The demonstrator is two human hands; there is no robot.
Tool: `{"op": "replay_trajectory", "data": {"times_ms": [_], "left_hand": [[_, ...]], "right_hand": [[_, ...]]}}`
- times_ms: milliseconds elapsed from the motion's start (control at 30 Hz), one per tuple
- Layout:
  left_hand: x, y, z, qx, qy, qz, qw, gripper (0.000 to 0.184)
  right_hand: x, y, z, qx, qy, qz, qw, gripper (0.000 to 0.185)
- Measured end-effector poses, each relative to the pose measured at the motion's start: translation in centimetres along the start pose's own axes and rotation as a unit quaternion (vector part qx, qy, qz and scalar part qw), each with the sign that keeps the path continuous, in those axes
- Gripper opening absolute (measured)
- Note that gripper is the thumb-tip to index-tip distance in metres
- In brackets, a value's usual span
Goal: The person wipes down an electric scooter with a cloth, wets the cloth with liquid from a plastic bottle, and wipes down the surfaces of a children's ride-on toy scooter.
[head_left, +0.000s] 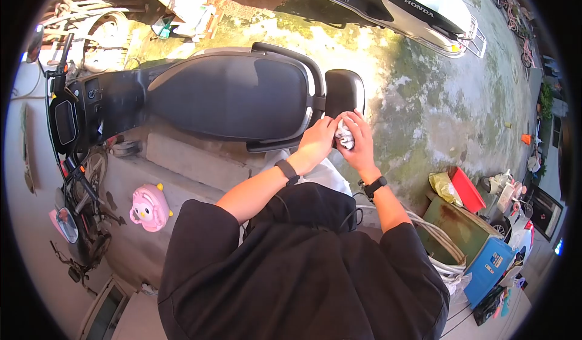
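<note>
concrete ground (424, 140), outdoors, sunlit nr upper ctr, w/ green moss-like patches & pale worn spots. dk scooter (230, 91) parked on it, lt of ctr; white scooter (403, 22) w/ honda lettering at top. pink bird-faced plastic item (151, 208) on plain grey concrete, lower lt. small orange obj (526, 139) far rt. lower rt: rusty green box (467, 231), blue box (487, 270) just beside; undersides hidden.

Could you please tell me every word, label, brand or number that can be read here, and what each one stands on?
"HONDA": on the black part of the white-and-black scooter.
Too small to read: the pale markings on the blue box.
I can read no other text.
</note>
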State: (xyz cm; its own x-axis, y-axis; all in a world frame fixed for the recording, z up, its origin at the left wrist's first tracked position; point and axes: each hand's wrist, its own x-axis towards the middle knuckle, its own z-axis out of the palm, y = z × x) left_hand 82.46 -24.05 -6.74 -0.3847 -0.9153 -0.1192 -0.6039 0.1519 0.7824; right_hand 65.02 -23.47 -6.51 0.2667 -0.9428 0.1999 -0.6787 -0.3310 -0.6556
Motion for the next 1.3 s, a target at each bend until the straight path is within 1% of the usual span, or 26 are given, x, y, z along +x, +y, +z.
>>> {"op": "replay_trajectory", "data": {"times_ms": [67,200,333,433,533,567,667,700,767,800,833,867,933,1000,1033,1167,1200,1267,1300], "left_hand": [[-0.9,0.2,0.3,0.003,0.015,0.015,1.0,0.047],[-1.4,1.2,0.5,0.016,0.044,0.011,0.999,0.045],[-2.1,1.2,0.7,0.03,0.059,0.007,0.998,0.039],[-3.3,-0.2,1.3,0.042,0.04,-0.005,0.998,0.037],[-4.6,-1.1,0.0,0.02,0.005,-0.006,1.0,0.032],[-5.0,-1.5,-0.6,0.01,-0.024,-0.018,0.999,0.031],[-6.6,-4.1,-1.7,0.018,-0.035,0.003,0.999,0.034],[-7.2,-5.2,-2.0,0.016,-0.046,0.003,0.999,0.038],[-8.7,-7.2,-3.0,-0.008,-0.035,-0.001,0.999,0.041],[-9.3,-8.3,-4.0,-0.02,-0.029,0.0,0.999,0.043],[-10.0,-9.0,-5.4,-0.032,-0.034,-0.015,0.999,0.049],[-10.1,-10.6,-6.9,-0.037,-0.01,-0.01,0.999,0.051],[-11.6,-14.0,-7.8,-0.058,0.026,-0.014,0.998,0.055],[-12.8,-17.6,-9.8,-0.064,0.072,-0.04,0.994,0.056],[-13.4,-19.4,-10.6,-0.069,0.097,-0.06,0.991,0.056],[-15.9,-28.3,-14.1,-0.015,0.187,-0.086,0.978,0.058],[-16.8,-30.6,-14.6,-0.016,0.205,-0.096,0.974,0.057],[-18.8,-34.3,-15.5,-0.006,0.24,-0.131,0.962,0.054],[-19.9,-36.2,-15.8,0.011,0.275,-0.131,0.952,0.052]], "right_hand": [[-1.3,0.2,0.4,0.006,0.012,-0.014,1.0,0.072],[-1.9,0.4,0.5,0.007,0.023,-0.028,0.999,0.073],[-2.1,0.3,1.3,-0.007,0.045,-0.04,0.998,0.074],[-2.8,-0.7,1.8,-0.03,0.04,-0.047,0.998,0.075],[-3.6,-2.2,2.5,-0.045,0.024,-0.055,0.997,0.075],[-3.7,-2.8,2.8,-0.042,0.011,-0.054,0.998,0.065],[-4.2,-4.3,4.7,-0.042,-0.041,-0.048,0.997,0.069],[-4.6,-4.7,5.6,-0.017,-0.049,-0.037,0.998,0.07],[-5.1,-5.5,8.2,0.03,-0.063,-0.013,0.997,0.073],[-4.8,-6.3,9.4,0.026,-0.073,-0.019,0.997,0.074],[-4.5,-7.0,10.7,0.022,-0.084,-0.025,0.996,0.075],[-3.0,-8.0,12.1,0.014,-0.089,-0.037,0.995,0.076],[-1.8,-9.9,15.3,0.007,-0.097,-0.034,0.995,0.077],[0.5,-12.0,19.1,0.002,-0.113,-0.033,0.993,0.077],[1.6,-13.1,21.4,-0.006,-0.124,-0.026,0.992,0.078],[4.5,-15.9,33.8,-0.006,-0.111,0.005,0.994,0.079],[4.9,-16.9,36.8,0.002,-0.1,-0.009,0.995,0.079],[6.1,-19.3,41.5,-0.017,-0.111,-0.042,0.993,0.074],[6.5,-20.0,43.5,-0.002,-0.124,-0.054,0.991,0.071]]}}
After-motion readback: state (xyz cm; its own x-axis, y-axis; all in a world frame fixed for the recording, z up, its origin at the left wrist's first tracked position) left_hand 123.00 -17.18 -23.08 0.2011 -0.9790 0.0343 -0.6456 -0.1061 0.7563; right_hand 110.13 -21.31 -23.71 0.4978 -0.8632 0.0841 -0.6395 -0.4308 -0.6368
